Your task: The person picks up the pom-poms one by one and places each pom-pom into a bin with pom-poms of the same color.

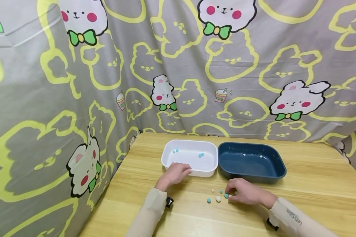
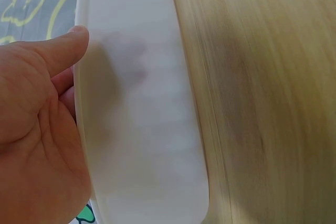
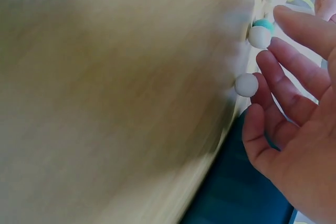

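My left hand (image 1: 175,173) rests at the near rim of a white bin (image 1: 212,164). In the left wrist view its thumb lies at the rim, while the other fingers hang inside, shadowed through the wall. On the table just in front of a dark blue bin (image 1: 252,177), my right hand (image 1: 247,192) reaches among small balls with thumb and fingers apart. A white ball (image 3: 260,37) is close to its thumb and index fingertips, with a teal ball (image 3: 264,24) behind it. Another white ball (image 3: 245,85) sits by the lower fingers.
Left of the right hand lie a larger white ball (image 1: 218,199), a teal ball (image 1: 209,200) and smaller balls. Several teal balls (image 1: 201,155) are inside the white bin, and two white balls (image 1: 261,156) inside the blue one. A patterned curtain (image 1: 240,82) hangs behind the wooden table (image 1: 320,174).
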`<state>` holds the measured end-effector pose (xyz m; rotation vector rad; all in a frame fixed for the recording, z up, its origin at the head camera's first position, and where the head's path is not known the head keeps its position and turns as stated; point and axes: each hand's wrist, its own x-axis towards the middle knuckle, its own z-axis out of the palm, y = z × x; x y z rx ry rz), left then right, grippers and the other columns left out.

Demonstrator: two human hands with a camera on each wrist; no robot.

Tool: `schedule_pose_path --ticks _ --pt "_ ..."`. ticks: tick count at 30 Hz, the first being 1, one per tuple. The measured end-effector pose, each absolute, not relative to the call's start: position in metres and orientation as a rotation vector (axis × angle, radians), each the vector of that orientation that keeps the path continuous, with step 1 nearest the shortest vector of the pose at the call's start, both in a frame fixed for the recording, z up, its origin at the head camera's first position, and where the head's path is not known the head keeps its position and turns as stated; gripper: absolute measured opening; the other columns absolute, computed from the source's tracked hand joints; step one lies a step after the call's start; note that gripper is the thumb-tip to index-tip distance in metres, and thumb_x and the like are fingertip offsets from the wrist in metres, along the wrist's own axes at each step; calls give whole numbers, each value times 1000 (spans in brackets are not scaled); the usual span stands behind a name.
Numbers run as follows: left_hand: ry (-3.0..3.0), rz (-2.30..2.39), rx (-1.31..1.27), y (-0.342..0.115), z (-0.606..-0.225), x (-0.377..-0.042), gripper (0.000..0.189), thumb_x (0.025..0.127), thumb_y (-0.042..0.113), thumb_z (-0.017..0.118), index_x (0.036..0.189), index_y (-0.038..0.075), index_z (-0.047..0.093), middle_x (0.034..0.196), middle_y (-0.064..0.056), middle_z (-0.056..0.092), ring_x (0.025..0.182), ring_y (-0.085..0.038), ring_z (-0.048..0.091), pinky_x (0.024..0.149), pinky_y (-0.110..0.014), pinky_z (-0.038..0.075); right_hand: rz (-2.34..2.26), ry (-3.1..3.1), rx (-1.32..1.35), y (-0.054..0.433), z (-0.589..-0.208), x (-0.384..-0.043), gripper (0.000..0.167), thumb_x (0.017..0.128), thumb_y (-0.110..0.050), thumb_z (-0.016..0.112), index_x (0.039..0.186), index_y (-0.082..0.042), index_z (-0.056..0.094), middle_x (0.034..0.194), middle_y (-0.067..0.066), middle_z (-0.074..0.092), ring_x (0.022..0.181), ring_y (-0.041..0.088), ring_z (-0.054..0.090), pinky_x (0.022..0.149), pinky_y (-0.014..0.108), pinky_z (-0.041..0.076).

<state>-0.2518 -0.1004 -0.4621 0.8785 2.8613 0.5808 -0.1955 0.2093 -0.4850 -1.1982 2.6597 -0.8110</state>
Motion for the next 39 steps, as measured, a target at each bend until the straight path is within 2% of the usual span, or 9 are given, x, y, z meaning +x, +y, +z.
schedule_pose_path --ticks 16,28,39 --pt "2857 576 881 -100 -463 -252 24 99 32 49 99 19 69 85 14 63 74 -6 52 84 -33 39 -771 2646 -1220 205 -496 -201 9 80 -15 75 80 -18 67 75 -15 49 69 1 44 62 20 40" --pt "2858 577 868 -102 -462 -252 24 99 32 49 98 19 69 82 13 62 72 -7 49 82 -32 38 -847 2649 -1170 203 -491 -200 10 80 -13 73 79 -18 66 77 -14 52 70 1 48 62 21 44" --pt "2860 584 888 -101 -463 -253 23 99 32 50 97 18 69 81 12 62 71 -7 50 81 -32 39 -910 2655 -1157 208 -483 -198 6 83 -14 72 84 -18 68 81 -13 54 72 3 51 63 22 46"
